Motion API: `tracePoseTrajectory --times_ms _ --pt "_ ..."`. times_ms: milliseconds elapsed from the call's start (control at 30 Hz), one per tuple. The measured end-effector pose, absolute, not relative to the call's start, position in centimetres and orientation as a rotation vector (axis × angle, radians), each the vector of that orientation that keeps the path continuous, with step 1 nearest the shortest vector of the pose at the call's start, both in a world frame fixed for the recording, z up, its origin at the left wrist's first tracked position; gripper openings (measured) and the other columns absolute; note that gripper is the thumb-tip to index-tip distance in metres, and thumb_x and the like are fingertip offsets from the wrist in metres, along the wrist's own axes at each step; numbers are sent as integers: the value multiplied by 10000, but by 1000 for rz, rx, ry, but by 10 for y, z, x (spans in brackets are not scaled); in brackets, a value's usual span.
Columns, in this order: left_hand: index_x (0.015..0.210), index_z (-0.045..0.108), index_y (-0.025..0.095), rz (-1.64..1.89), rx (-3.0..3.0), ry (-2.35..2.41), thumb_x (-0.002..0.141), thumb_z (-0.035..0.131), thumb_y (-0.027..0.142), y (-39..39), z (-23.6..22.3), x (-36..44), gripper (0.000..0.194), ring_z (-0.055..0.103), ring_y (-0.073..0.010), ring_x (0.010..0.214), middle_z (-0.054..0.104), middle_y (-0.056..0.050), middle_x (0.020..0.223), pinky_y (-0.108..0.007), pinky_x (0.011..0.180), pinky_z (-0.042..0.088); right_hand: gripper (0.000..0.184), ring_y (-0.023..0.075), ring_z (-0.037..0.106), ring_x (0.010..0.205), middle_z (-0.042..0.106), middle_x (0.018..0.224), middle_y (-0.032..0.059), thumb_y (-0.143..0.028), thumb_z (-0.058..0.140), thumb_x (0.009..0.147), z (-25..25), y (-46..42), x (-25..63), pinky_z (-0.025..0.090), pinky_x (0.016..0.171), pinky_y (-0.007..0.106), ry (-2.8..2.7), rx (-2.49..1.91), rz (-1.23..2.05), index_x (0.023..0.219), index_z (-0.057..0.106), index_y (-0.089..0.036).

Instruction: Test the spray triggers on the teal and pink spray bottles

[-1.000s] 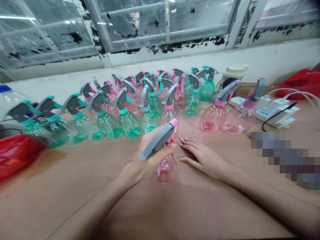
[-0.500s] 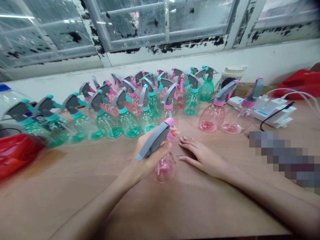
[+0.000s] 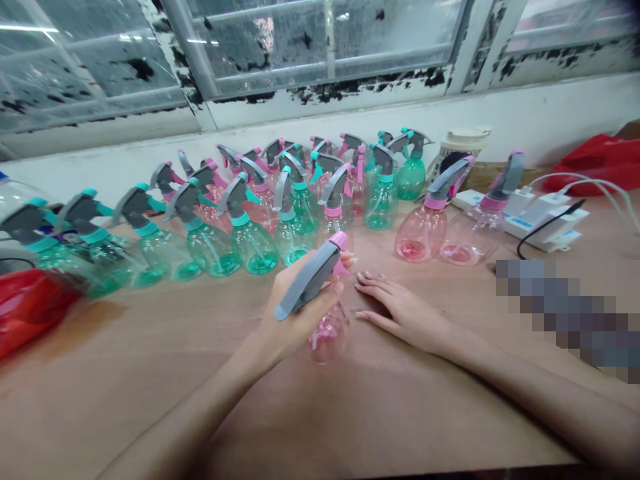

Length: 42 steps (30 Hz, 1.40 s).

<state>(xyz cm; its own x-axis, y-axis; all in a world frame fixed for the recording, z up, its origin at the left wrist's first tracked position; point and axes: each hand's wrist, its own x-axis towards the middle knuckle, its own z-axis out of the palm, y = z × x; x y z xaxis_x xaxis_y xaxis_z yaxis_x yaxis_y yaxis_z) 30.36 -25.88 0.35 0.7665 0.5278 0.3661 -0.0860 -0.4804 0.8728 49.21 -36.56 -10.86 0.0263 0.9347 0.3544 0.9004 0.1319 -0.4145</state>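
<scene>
My left hand (image 3: 287,327) is wrapped round the neck of a clear pink spray bottle (image 3: 327,339) with a grey and pink trigger head. The bottle's base is at table level, and the fingers partly cover its neck. Lying flat on the tabletop just right of this bottle is my right hand (image 3: 407,313), fingers stretched out and holding nothing. Beyond the hands stand several green spray bottles (image 3: 255,247) in a row. Two more pink spray bottles (image 3: 421,233) stand beyond the right hand.
Further pink and green bottles (image 3: 383,203) crowd the back by the wall. At right are a white power strip (image 3: 545,223) with cables, a paper cup (image 3: 463,147) and a red bag (image 3: 595,163). Another red bag (image 3: 33,307) lies at the left edge of the wooden table (image 3: 400,407).
The camera view has shifted slightly. Both hands keep their places, the left still round the pink spray bottle and the right still flat on the table.
</scene>
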Motion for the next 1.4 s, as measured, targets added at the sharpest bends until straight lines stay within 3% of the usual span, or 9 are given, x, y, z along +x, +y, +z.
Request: tracePoseTrajectory --times_ms 200,400,500,733,867,1033,1400 --pt "1031 644 243 717 1969 317 820 613 236 -256 2 305 213 638 -194 819 688 -31 1040 -344 776 520 537 286 443 1361 530 1428 147 -514 482 949 -109 -365 493 362 1131 520 -1895 -1787 63 1343 551 -156" --pt "889 618 238 732 1996 348 802 607 255 -256 3 305 90 504 -149 610 574 15 744 -294 569 406 528 293 451 1354 544 1416 145 -510 498 942 -107 -365 492 371 1122 533 -1875 -1770 71 1350 548 -178" --pt "800 580 223 761 1992 342 812 591 248 -256 4 306 30 494 -142 626 541 18 730 -294 586 395 541 290 448 1357 537 1422 151 -518 487 945 -108 -365 492 369 1126 520 -1883 -1784 68 1349 547 -163" --pt "724 499 235 806 2029 422 803 583 273 -257 0 306 121 471 -144 576 475 39 639 -294 561 395 525 284 439 1364 531 1430 144 -501 497 946 -110 -365 493 356 1136 506 -1893 -1767 75 1344 557 -164" --pt "803 557 235 824 2039 483 811 572 300 -259 -2 305 67 565 -174 652 589 16 724 -321 645 463 540 281 432 1369 526 1433 155 -502 493 949 -110 -365 494 347 1144 491 -1905 -1779 78 1334 563 -130" --pt "965 622 220 864 2005 501 815 591 300 -262 -2 304 173 658 -214 835 694 -28 928 -362 799 509 533 280 434 1368 521 1438 146 -506 491 948 -109 -365 493 350 1142 498 -1900 -1776 69 1337 562 -148" --pt "1042 650 219 858 1997 434 825 573 237 -261 -3 306 230 652 -184 779 695 -18 932 -328 746 514 539 278 432 1369 518 1437 159 -501 483 953 -107 -365 492 356 1137 500 -1910 -1789 72 1332 560 -125"
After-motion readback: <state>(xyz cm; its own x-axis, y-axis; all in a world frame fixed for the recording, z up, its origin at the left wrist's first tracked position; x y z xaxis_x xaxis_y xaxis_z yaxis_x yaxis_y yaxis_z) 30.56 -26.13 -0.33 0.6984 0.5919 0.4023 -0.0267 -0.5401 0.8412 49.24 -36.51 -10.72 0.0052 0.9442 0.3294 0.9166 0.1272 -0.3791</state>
